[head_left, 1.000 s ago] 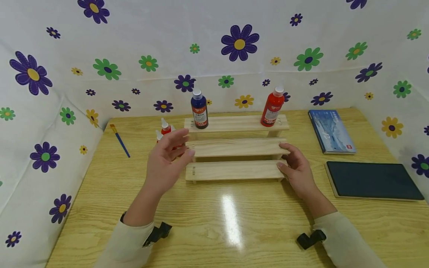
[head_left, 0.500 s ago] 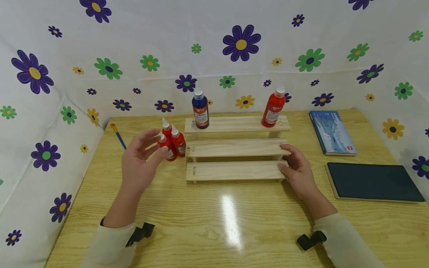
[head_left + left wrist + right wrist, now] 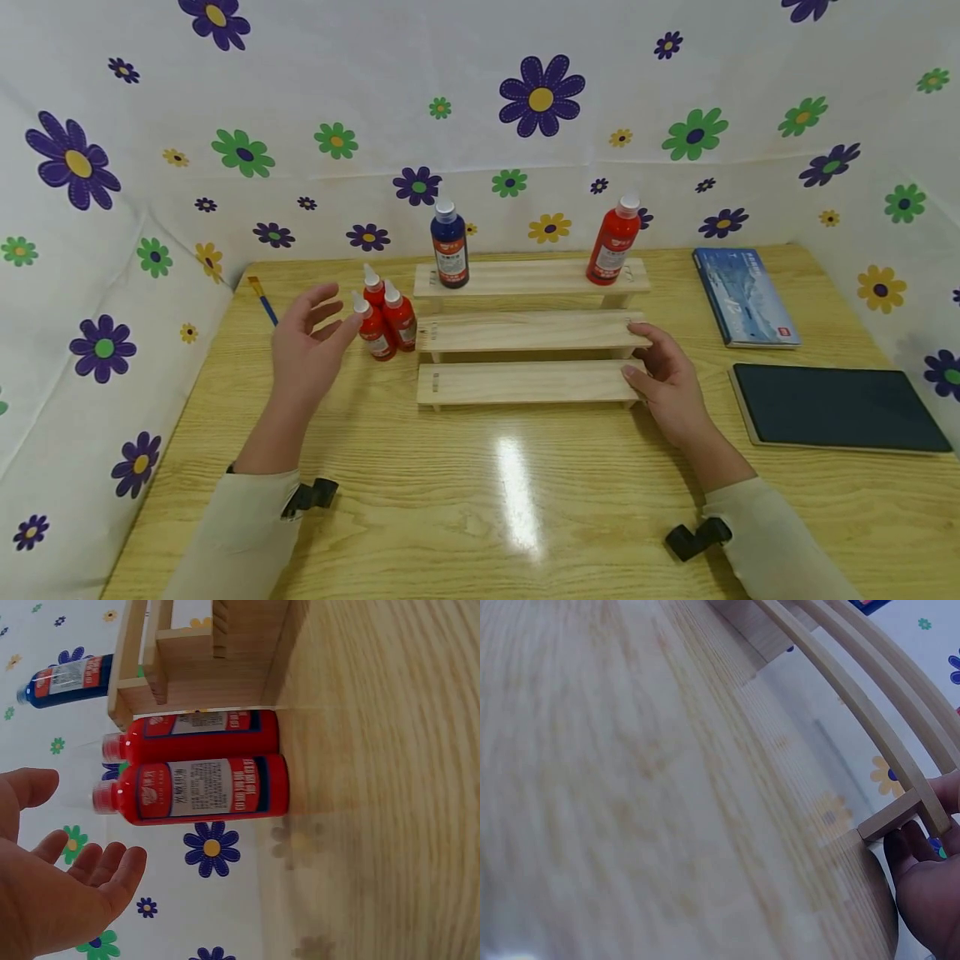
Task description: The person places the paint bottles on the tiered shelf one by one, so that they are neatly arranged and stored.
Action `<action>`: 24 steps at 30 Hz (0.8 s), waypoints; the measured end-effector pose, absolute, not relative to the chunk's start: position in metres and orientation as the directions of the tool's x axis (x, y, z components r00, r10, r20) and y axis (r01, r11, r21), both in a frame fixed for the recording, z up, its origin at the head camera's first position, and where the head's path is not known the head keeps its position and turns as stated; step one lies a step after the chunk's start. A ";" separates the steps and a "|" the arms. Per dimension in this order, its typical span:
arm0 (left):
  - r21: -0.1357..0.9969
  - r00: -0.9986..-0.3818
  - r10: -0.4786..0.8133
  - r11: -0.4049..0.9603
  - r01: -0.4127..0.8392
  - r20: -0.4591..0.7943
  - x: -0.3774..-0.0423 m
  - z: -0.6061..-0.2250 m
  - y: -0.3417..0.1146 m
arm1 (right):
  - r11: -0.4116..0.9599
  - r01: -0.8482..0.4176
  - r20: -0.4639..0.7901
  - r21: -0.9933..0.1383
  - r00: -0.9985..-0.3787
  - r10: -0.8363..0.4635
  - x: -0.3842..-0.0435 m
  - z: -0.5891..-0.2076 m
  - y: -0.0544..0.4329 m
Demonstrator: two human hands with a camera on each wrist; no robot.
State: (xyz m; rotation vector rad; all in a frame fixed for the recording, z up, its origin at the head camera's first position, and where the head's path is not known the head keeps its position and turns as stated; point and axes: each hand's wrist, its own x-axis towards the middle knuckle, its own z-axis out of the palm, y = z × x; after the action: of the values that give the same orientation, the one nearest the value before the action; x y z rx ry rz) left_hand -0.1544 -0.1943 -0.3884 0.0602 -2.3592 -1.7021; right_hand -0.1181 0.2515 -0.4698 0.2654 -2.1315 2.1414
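Left grip (image 3: pixel 311 346) is released, fingers loosely bent, with three red bottles (image 3: pixel 400 321) just to its right, bunched on the counter (image 3: pixel 420 500), probably for an easy reach; whether it touches a nozzle (image 3: pixel 357 299) I can't tell from my end. Right grip (image 3: pixel 670 387) grasps the nearest end of the wooden rack (image 3: pixel 525 332) running off to its left, I'd judge to keep it steady beneath the blue bottle (image 3: pixel 451 250) and single red bottle (image 3: pixel 614 246) standing up top.

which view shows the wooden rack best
The head view: all three tiers of the wooden rack show from above, with the right hand at one end. The left wrist view catches one end, cropped; the right wrist view, slanting edges, also cropped.
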 end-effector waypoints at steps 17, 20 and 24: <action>0.932 -0.984 -0.158 0.362 0.022 0.085 -0.167 -0.406 -0.193 | -0.015 -0.197 0.197 -0.980 -0.979 -0.048 -0.118 -0.469 0.251; 0.935 -0.982 -0.164 0.355 0.026 0.089 -0.167 -0.407 -0.193 | -0.013 -0.198 0.199 -0.980 -0.979 -0.047 -0.118 -0.469 0.251; 0.940 -0.980 -0.165 0.339 0.046 0.108 -0.166 -0.408 -0.192 | -0.014 -0.197 0.197 -0.980 -0.979 -0.049 -0.118 -0.469 0.251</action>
State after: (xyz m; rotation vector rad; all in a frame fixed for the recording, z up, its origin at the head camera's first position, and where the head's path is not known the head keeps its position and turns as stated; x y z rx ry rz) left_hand -0.1663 -0.1923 -0.4085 0.1084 -2.4146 -1.7040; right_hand -0.1178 0.2508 -0.4691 0.2667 -2.1290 2.1492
